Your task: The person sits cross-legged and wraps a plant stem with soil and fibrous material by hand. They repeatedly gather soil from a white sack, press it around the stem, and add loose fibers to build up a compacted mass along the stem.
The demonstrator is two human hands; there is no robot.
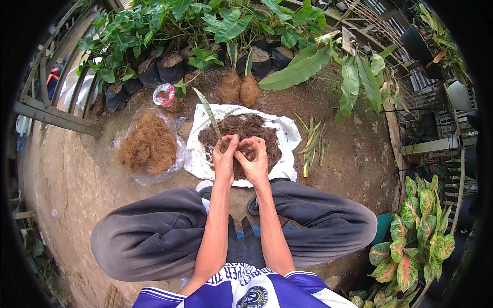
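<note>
My left hand [224, 156] holds an upright snake plant leaf cutting [210, 114] near its base. Beside it my right hand [255, 157] is curled, its thumb close to the left fingers; whether it grips anything is hidden, though dark material shows behind its fingers. Both hands are above an opened white sack [288, 135] with dark fibrous potting mix [246, 124] in it. Brown coconut fibre [146, 143] is heaped on a clear plastic bag [179, 131] to the left. Cut leaf strips [312, 143] lie right of the sack.
Two fibre-wrapped balls [249, 91] with snake plant leaves stand beyond the sack. A plastic cup [165, 96] is near black polybags [169, 68] of leafy plants. A long-leaved plant [349, 79] hangs at right; a metal railing [57, 115] borders the left.
</note>
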